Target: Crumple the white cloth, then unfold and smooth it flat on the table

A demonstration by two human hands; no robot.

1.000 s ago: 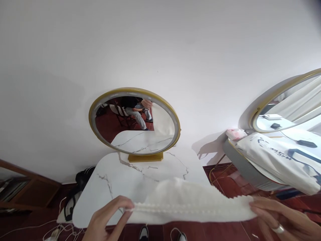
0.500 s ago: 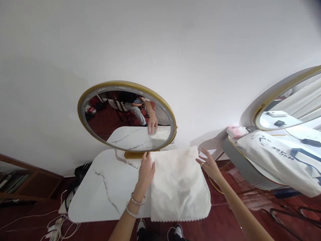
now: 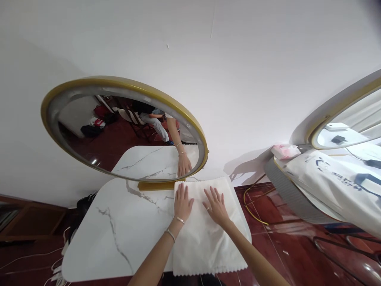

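A white cloth point(image 3: 202, 250) with scalloped edges lies spread over the right part of a white marble-patterned table point(image 3: 133, 226). My left hand point(image 3: 182, 203) rests flat near the cloth's far left corner, fingers stretched toward the mirror base. On the cloth's upper middle lies my right hand point(image 3: 216, 206), palm down with fingers spread and a ring on one of them. Neither hand grips anything. Soft wrinkles run through the cloth's near right part.
A gold-rimmed oval mirror point(image 3: 127, 131) stands at the table's back; a seated person shows in it. At right, another table point(image 3: 297, 194) bears a printed white fabric point(image 3: 327, 174), a pink-and-white packet point(image 3: 285, 151) and a second mirror point(image 3: 351, 115). Cables lie on the floor at left.
My right hand has moved left from beyond the cloth's right edge onto its surface. My left hand has flattened onto the far left corner. The view has shifted slightly.
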